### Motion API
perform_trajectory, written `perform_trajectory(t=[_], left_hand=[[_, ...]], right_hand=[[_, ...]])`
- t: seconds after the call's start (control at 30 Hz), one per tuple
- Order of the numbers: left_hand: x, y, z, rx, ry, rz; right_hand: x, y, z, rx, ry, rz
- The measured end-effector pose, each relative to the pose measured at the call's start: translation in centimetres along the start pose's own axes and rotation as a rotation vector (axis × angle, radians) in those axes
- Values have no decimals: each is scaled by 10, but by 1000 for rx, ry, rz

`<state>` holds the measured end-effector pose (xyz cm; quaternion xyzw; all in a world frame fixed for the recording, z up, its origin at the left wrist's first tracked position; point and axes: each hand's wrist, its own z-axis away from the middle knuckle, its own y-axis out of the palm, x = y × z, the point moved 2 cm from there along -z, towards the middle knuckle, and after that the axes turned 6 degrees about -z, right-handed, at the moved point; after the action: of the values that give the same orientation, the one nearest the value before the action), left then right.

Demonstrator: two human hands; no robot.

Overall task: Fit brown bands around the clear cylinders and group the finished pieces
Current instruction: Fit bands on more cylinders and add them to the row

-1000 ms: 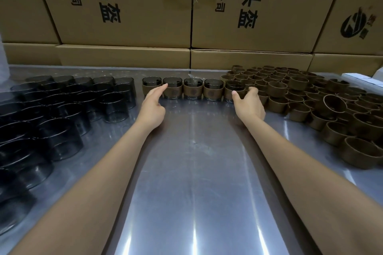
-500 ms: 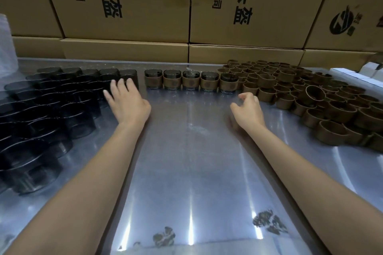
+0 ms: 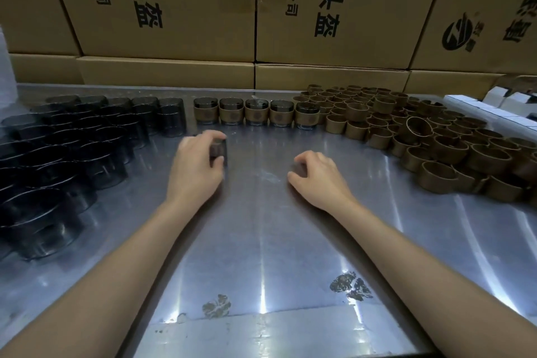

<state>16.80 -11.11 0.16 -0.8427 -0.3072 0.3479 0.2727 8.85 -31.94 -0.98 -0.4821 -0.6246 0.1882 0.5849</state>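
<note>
Where the stacked cardboard boxes form a wall at the back, a metal table stretches toward the viewer. On its left stands a block of bare clear cylinders, and on its right lies a heap of brown bands. Between them, along the far edge, five finished pieces stand side by side in a row, each cylinder wearing its band. The left hand has its fingers curled over one clear cylinder, gripping it just beside the dark block. The right hand rests on the table with fingers curled; it seems to hold nothing, though its palm is hidden.
</note>
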Motion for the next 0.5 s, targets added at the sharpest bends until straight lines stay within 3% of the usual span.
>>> perform_trajectory(t=[0.17,0.3,0.5], left_hand=[[-42,10,10,133,135,233],[-53,12,12,174,147,394],[-44,10,7,212,14,712]], right_hand=[[7,-2,2,100,-124,-77],[16,3,4,169,-237,-190],[20,2,0,31,-240,-426]])
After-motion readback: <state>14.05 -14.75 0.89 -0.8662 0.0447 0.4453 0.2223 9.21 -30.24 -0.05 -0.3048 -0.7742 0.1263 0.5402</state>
